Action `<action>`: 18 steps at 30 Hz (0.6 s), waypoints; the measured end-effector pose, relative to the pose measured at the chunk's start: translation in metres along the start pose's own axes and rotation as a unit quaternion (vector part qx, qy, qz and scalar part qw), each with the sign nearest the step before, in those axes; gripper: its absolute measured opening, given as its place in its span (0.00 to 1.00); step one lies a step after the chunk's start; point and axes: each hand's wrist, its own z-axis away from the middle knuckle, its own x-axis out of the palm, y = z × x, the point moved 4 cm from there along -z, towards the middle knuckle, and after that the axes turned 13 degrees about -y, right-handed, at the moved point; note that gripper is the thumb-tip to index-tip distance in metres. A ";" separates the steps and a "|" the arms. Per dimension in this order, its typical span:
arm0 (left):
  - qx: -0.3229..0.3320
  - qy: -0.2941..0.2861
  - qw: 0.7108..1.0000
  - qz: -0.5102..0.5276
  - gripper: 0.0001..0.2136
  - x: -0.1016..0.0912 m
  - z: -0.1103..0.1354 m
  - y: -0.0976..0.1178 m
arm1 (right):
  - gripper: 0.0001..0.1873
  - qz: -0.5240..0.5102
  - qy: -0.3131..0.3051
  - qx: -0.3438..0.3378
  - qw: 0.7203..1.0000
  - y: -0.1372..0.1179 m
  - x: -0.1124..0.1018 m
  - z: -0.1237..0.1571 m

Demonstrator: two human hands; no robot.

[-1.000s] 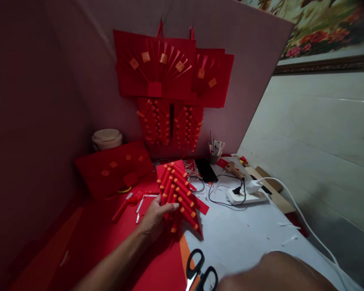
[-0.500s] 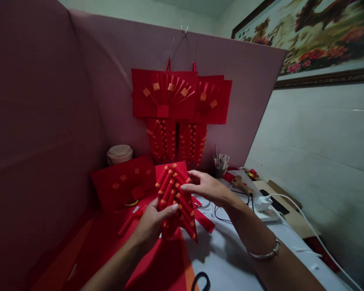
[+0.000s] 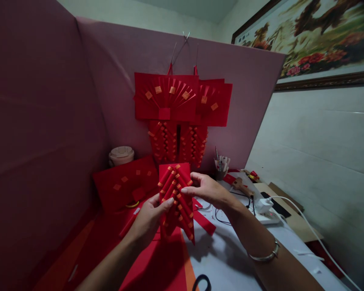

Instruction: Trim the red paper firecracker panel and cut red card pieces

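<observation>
Between both hands, upright above the table, is a red paper firecracker decoration (image 3: 177,194) with rolled red tubes banded in orange, set in slanting rows. My left hand (image 3: 153,214) pinches its left edge, thumb on the front near the middle. On the right edge, higher up, my right hand (image 3: 206,189) grips with the thumb in front and the fingers behind. The fingers behind the paper are partly hidden. Just beyond hang similar firecracker panels (image 3: 164,143) beneath red fan-patterned cards (image 3: 166,99).
A red card with orange squares (image 3: 124,186) leans at the left before a white lidded tub (image 3: 121,155). To the right are a pen cup (image 3: 221,167), a glue gun (image 3: 242,186) and a power strip (image 3: 268,218). Scissor handles (image 3: 202,282) show at the front edge.
The decoration has turned slightly and now faces me more squarely. My left hand has shifted a little up along its edge. My right hand keeps its hold.
</observation>
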 end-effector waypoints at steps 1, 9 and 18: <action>-0.002 0.002 1.000 -0.003 0.19 -0.001 0.000 0.000 | 0.19 -0.004 -0.001 0.000 1.000 0.001 0.000 -0.001; -0.012 0.007 1.000 -0.019 0.18 -0.001 0.001 0.003 | 0.18 -0.027 0.007 0.002 1.000 0.006 0.009 -0.005; -0.023 0.073 0.994 -0.078 0.16 -0.001 0.005 0.003 | 0.36 -0.015 0.087 -0.010 0.996 0.014 0.021 -0.015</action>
